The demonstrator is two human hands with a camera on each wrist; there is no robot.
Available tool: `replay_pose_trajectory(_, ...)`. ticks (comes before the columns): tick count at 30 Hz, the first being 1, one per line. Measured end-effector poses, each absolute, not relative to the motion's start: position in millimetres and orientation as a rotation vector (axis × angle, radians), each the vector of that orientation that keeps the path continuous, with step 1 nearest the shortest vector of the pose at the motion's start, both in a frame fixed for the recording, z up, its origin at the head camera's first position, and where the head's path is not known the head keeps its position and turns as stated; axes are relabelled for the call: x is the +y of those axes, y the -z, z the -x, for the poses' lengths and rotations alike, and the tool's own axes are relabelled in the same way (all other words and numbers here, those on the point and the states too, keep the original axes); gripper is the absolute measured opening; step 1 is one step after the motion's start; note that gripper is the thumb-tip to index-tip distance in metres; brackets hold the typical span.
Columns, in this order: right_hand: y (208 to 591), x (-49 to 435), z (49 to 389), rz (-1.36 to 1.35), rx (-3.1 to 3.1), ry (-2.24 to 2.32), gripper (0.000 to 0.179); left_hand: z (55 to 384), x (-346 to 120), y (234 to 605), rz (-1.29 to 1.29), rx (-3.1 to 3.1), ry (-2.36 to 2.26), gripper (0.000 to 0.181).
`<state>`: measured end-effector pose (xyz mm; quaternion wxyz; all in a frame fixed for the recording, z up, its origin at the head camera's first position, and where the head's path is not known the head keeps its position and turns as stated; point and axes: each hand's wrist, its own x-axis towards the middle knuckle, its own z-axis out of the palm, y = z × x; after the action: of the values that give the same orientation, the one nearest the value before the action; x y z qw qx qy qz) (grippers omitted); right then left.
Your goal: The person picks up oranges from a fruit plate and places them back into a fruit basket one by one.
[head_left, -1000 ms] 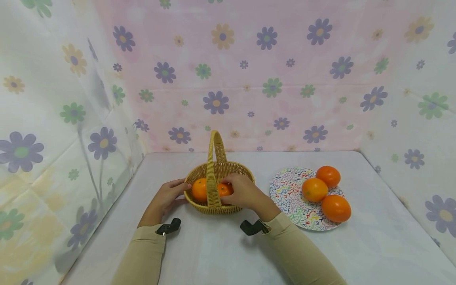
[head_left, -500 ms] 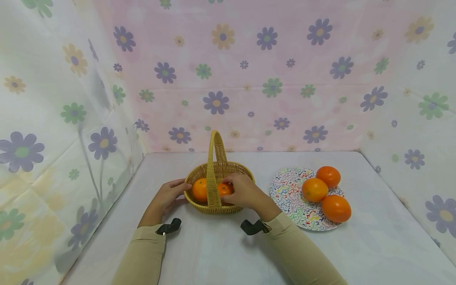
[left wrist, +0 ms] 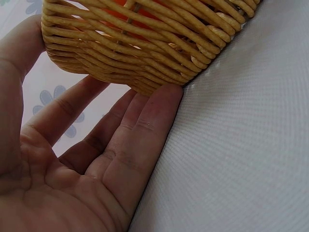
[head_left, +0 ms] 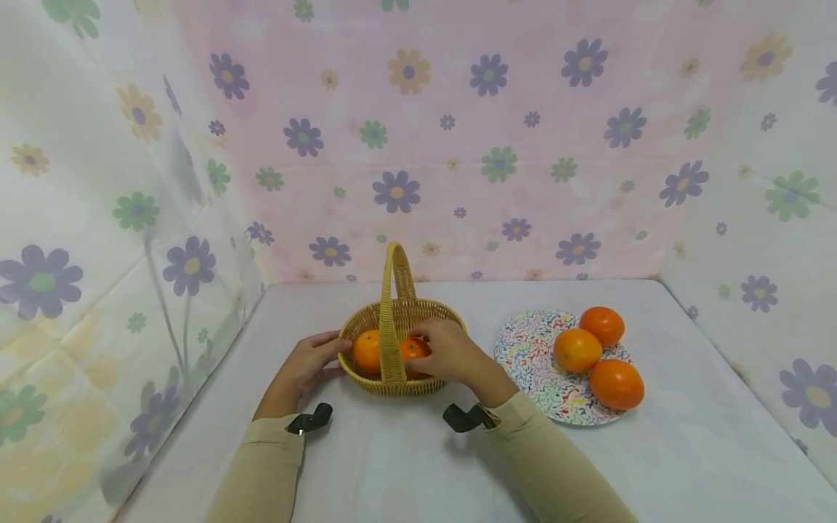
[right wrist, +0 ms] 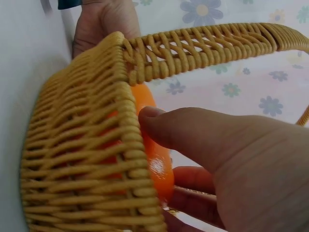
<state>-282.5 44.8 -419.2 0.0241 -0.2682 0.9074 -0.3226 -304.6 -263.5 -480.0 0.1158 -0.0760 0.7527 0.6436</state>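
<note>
A yellow wicker basket (head_left: 428, 311) with a tall arched handle stands on the table. My left hand (head_left: 312, 362) holds its left end, thumb at the rim and fingers against the outer wall. In the left wrist view, the fingertips (left wrist: 166, 99) touch the weave low down, close to the tabletop. Inside the basket, my right hand (head_left: 454, 354) grips an orange (head_left: 413, 350) between thumb and fingers. The right wrist view shows this glossy orange (right wrist: 157, 164) partly behind the basket's rim. Another orange (head_left: 366, 351) sits in the left half, partly covered by the handle.
To the right lies a round plate (head_left: 530, 349) with a colourful squiggle pattern. Three oranges (head_left: 617, 385) sit together on its right side, one overhanging the edge. Flower-patterned cloth (head_left: 445, 181) walls in the white table (head_left: 386, 465) at the back and both sides.
The head view has tilted very slightly. Both hands, the basket and the oranges keep the same places relative to each other.
</note>
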Motion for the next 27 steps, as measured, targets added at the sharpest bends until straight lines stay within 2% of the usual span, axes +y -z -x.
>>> replay_pose_trajectory(6,413,54,284,0.843,2.805,1.035,0.060,305,-264,480,0.205,2.205,-1.888,0.067)
replay_pose_trajectory(19,407,88,279,0.843,2.896,1.040,0.056,303,-264,482,0.203,2.207,-1.886,0.069)
replay_pose_trajectory(27,406,117,275,0.781,3.040,0.882,0.055,305,-264,481,0.214,2.216,-1.890,0.069)
